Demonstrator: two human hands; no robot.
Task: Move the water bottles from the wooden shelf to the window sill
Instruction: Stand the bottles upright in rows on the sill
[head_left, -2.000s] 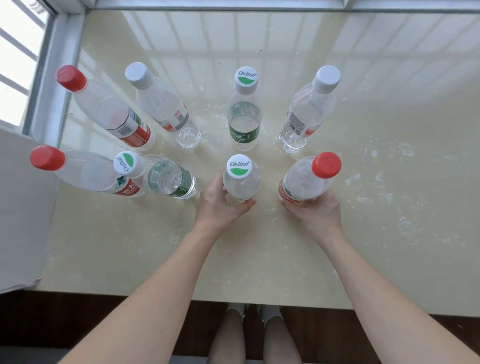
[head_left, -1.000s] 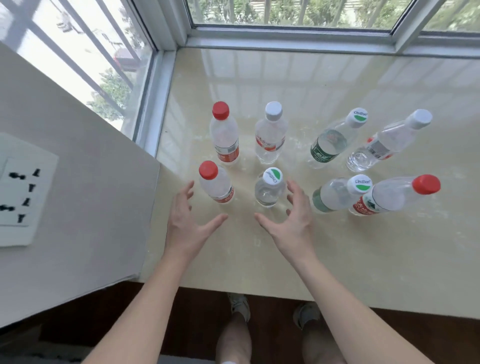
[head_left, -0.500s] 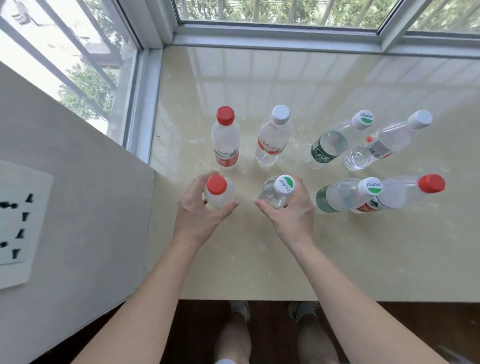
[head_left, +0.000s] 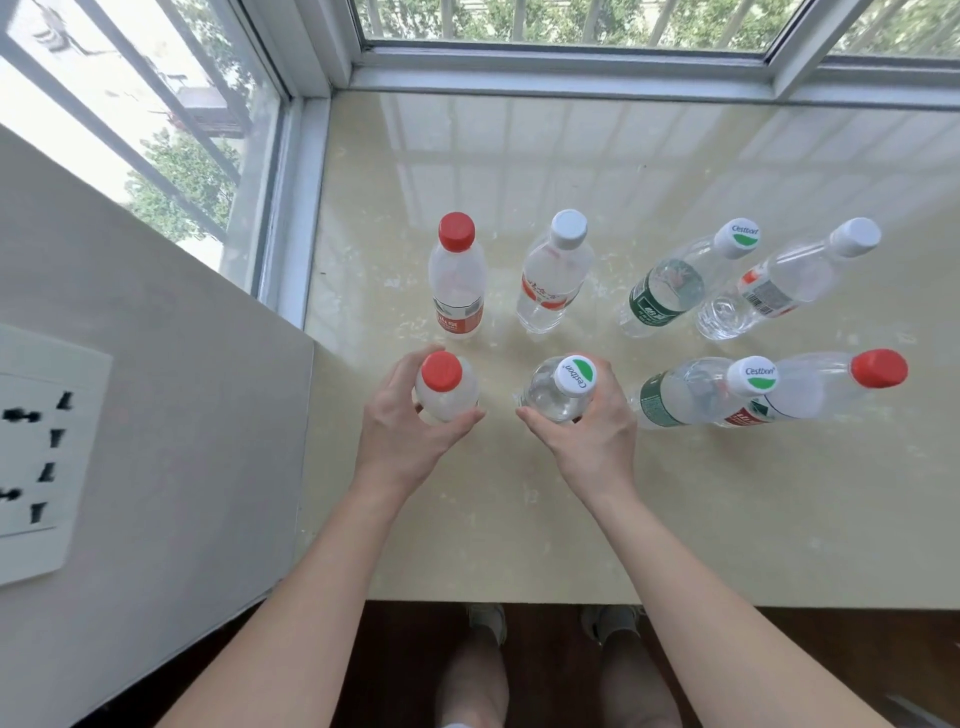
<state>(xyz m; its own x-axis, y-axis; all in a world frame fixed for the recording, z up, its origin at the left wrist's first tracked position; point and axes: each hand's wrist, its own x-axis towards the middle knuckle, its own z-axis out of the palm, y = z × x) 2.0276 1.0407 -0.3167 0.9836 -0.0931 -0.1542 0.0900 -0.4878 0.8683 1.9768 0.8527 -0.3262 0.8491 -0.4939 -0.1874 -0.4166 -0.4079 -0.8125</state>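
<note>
2 new grips | left hand (head_left: 399, 439): red-cap bottle (head_left: 442, 371) | right hand (head_left: 589, 441): green-cap bottle (head_left: 573, 375)

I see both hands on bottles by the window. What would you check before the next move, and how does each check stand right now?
1. Left hand grips the red-capped bottle: ok, fingers and thumb curl round it.
2. Right hand grips the green-and-white-capped bottle: ok, it is wrapped round the body.
3. Caps on both held bottles: ok, both are in place.
4. Held bottles resting on the window sill: cannot tell, the hands hide their bases.
5. Gap to the back red-capped bottle: ok, it stands apart from the left hand.
6. Gap between the right hand and the green-labelled bottle beside it: cannot tell, it looks tight.
</note>
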